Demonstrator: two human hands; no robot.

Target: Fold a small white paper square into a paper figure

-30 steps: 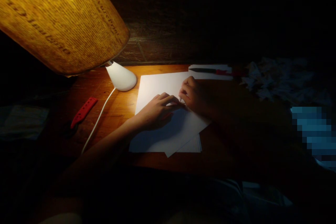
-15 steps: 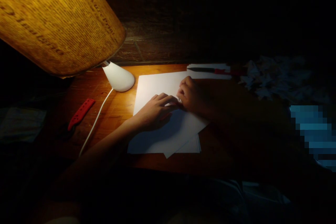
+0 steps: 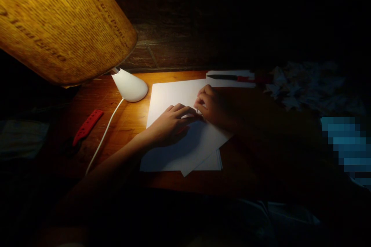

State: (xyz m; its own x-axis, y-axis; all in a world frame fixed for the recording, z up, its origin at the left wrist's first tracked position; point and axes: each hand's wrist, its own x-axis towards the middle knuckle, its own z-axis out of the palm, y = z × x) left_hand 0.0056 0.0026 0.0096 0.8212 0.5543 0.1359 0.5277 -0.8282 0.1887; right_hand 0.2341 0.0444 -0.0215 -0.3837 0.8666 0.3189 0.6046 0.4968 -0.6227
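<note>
My left hand [image 3: 172, 123] reaches over a stack of white paper sheets [image 3: 174, 92]. Its fingers are bent, with the tips drawn together against those of my right hand [image 3: 211, 104]. Between the two hands a tiny piece of white paper [image 3: 197, 110] shows, pinched by the fingertips; most of it is hidden. My right hand is closed, thumb and fingers curled inward, and in half shadow. One sheet [image 3: 188, 170] lies askew on the stack, its corner jutting out at the near side.
A lit lamp with a printed shade [image 3: 72, 27] and white base [image 3: 131, 87] stands at left, its cord [image 3: 106, 133] running nearer. Red-handled scissors [image 3: 88, 126] lie beyond the cord. A red-and-black knife [image 3: 228, 78] rests on paper strips [image 3: 232, 83]. Folded white pieces [image 3: 298, 85] heap at right.
My right fingertips have shifted slightly left and lifted a little at the small piece of paper. My left hand stays nearly in place. The view has moved a touch.
</note>
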